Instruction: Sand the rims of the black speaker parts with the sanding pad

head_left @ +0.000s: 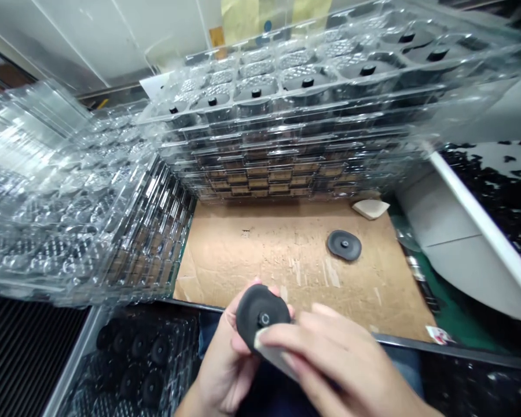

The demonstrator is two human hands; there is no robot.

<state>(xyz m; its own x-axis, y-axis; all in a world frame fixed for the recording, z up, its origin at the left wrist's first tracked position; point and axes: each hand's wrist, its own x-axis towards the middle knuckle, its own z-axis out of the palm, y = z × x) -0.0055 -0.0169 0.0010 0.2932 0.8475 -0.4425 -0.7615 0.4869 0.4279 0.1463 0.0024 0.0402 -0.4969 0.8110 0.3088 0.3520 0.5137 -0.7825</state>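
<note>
The left hand (226, 353) curls part-closed around a black disc (256, 315), cupping its back so the central stem faces up, while the right hand (330, 359), fingers nearly flat, seems to press a pale sheet (275, 354) against its edge. A second disc (344, 245) lies on bare cardboard (252, 260) near a pale folded piece (370, 208), with stacked clear trays (286, 116) set back beyond, out of the hands' way.

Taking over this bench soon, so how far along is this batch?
Done: the top clear tray holds black studded discs in its front and right cells. In hand: the left hand holds a black disc while the right hand presses a pale pad to its edge. Left: another disc lies on the cardboard, and the tray's back-left cells look unfilled, though the plastic makes that uncertain.
</note>
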